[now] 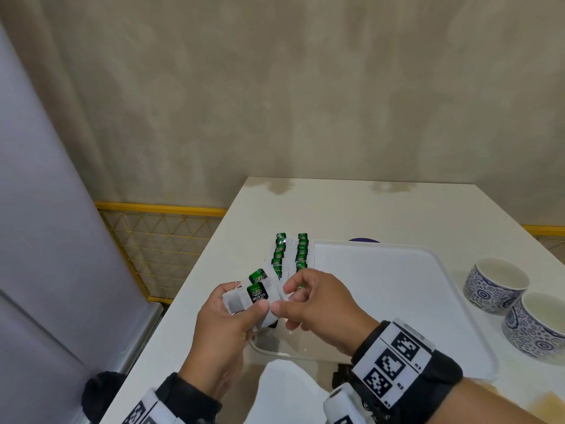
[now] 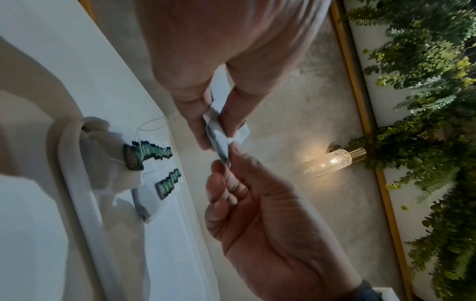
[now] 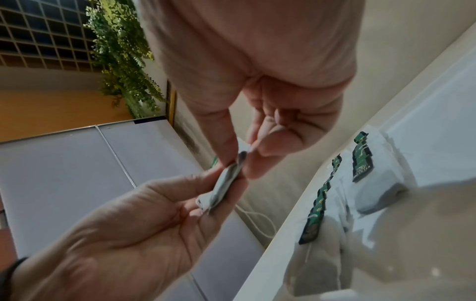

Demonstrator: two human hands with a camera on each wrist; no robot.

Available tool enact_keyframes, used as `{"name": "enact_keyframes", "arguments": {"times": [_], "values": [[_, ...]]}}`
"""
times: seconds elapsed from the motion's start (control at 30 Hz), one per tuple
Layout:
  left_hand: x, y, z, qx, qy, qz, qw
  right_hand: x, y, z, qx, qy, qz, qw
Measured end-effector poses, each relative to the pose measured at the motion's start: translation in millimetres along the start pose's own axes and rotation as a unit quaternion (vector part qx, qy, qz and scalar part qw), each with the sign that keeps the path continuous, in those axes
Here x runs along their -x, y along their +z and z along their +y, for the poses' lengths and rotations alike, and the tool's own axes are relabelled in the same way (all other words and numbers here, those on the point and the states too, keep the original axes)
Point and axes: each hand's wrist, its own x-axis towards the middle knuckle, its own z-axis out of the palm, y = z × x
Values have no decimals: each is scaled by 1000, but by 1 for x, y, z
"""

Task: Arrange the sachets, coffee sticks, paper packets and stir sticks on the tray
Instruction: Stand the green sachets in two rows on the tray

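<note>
Above the near left corner of the white tray (image 1: 397, 289), my left hand (image 1: 241, 301) grips a small stack of tea bag sachets (image 1: 258, 293) with green tags. My right hand (image 1: 282, 298) pinches the right edge of the same stack. The left wrist view shows my left hand (image 2: 213, 122) and right hand (image 2: 226, 160) meeting on the thin stack (image 2: 219, 140). The right wrist view has the stack (image 3: 224, 183) edge-on between both hands. Two rows of green-tagged sachets (image 1: 279, 255) (image 1: 302, 252) lie fanned along the tray's left rim.
Two blue-patterned white cups (image 1: 495, 286) (image 1: 535, 325) stand right of the tray. A dark purple thing (image 1: 363, 240) peeks out behind the tray. White paper (image 1: 287, 390) and a small dark object (image 1: 341, 377) lie at the table's near edge. A yellow wire rack (image 1: 159, 246) is left of the table.
</note>
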Motion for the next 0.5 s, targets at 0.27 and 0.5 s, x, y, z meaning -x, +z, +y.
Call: {"name": "enact_keyframes", "arguments": {"times": [0.27, 0.5], "values": [[1, 0, 0, 6, 8, 2, 1000, 2, 2, 0, 14, -20, 11, 1000], [4, 1, 3, 7, -1, 1, 1000, 3, 2, 1, 27, -46, 18, 998]]}}
